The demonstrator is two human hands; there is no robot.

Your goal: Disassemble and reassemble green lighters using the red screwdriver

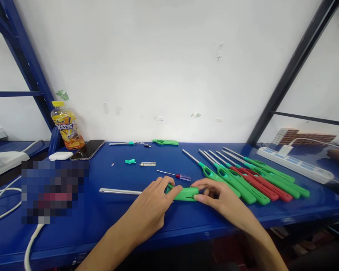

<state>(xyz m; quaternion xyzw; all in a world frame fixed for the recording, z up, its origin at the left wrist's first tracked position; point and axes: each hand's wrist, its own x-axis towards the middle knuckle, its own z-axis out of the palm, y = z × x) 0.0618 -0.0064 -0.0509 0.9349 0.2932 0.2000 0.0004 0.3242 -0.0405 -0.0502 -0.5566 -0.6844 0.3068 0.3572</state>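
A green long-nozzle lighter [186, 193] lies on the blue table [101, 222], its metal tube [120, 191] pointing left. My left hand [155, 205] grips the front of its green handle with curled fingers. My right hand [219, 197] pinches the handle's rear end. Just behind the hands lies a small red-handled screwdriver [176, 175].
A row of several green and red lighters [248, 175] lies to the right. Loose parts sit behind: a green shell [165, 142], a bare tube [130, 143], a small green piece [130, 161], a clear insert [147, 164]. A juice bottle [67, 126], phone [88, 149] and power strip [295, 164] stand nearby.
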